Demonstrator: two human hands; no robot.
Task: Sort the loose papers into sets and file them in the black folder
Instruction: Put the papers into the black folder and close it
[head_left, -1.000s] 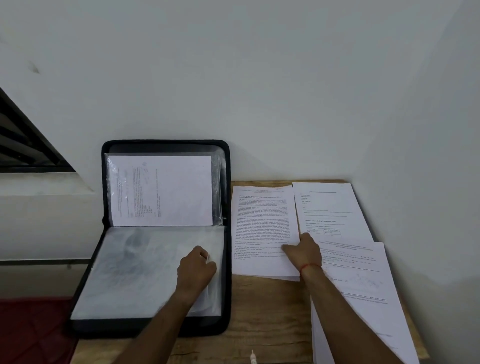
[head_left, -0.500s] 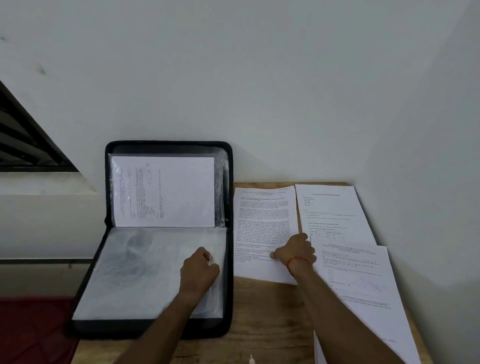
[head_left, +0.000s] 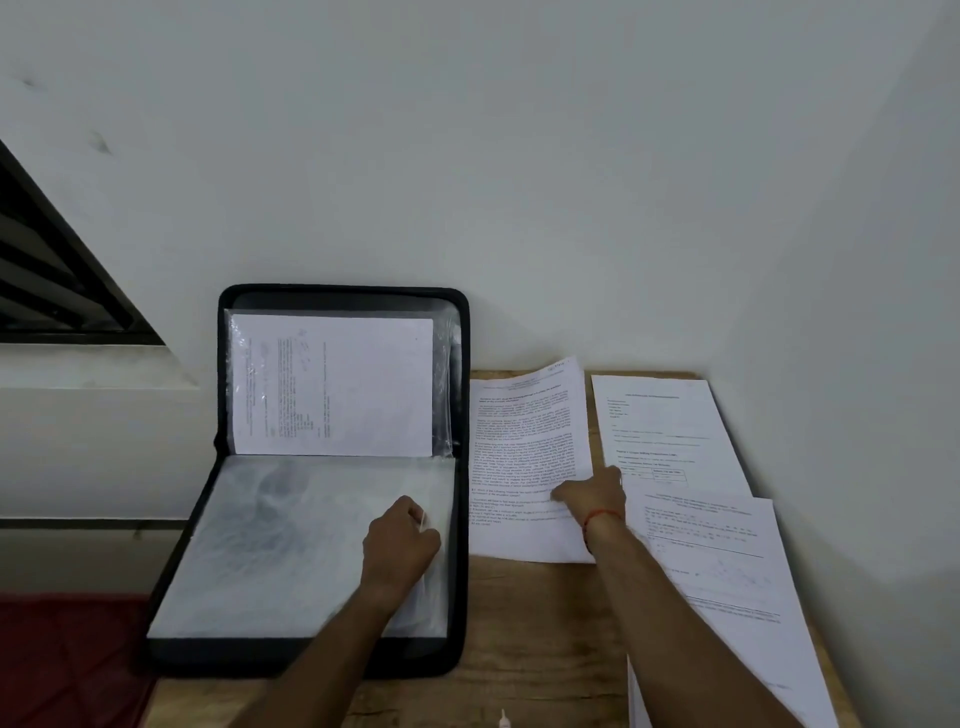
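The black folder (head_left: 343, 296) stands open on the left of the wooden table, its lid leaning on the wall with a printed sheet (head_left: 332, 384) in a clear sleeve. My left hand (head_left: 402, 540) pinches the right edge of the clear sleeves (head_left: 291, 540) in the lower half. My right hand (head_left: 592, 493) grips the right edge of a densely printed paper set (head_left: 524, 457) beside the folder; its far right corner lifts off the table. Two more paper sets lie to the right: one at the back (head_left: 670, 431), one nearer (head_left: 727, 561).
White walls close the table (head_left: 530, 639) at the back and right, forming a corner. A red surface (head_left: 67, 660) lies lower left, off the table. A dark louvred window (head_left: 47, 275) is at the left. A small white object (head_left: 503, 719) sits at the front edge.
My right hand has slid toward the folder along the printed set, which has shifted left and tilted, its far right corner rising. My left hand stays on the sleeves.
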